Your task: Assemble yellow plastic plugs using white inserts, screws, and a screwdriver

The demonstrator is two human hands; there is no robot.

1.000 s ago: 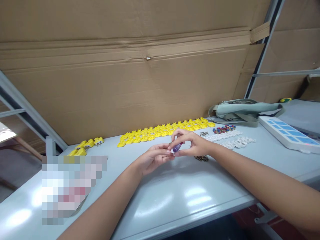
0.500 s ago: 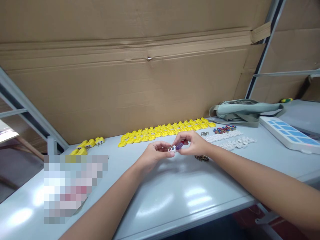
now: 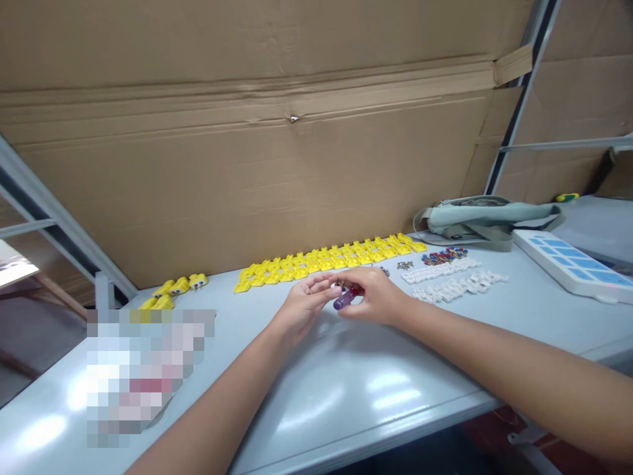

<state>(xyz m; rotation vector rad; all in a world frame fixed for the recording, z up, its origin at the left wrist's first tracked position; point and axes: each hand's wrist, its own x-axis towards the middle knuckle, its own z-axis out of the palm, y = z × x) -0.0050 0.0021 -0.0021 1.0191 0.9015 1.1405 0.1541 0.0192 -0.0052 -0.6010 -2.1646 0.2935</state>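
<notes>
The right hand (image 3: pixel 374 295) was clamped around a small purple-handled screwdriver (image 3: pixel 343 300) just above the grey bench (image 3: pixel 346 389), near its middle. The left hand (image 3: pixel 302 305) met it, fingers curled together at the tool's tip; what they pinched was too small to tell. Behind the hands lay a row of yellow plastic parts (image 3: pixel 326 258), with white parts (image 3: pixel 452 280) to the right.

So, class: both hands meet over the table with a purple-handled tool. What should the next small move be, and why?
Probably steady the tool's tip against the small piece in the left hand. The right hand has the purple screwdriver in its grip, pointing at the left fingertips, but the piece itself is too small to make out.
</notes>
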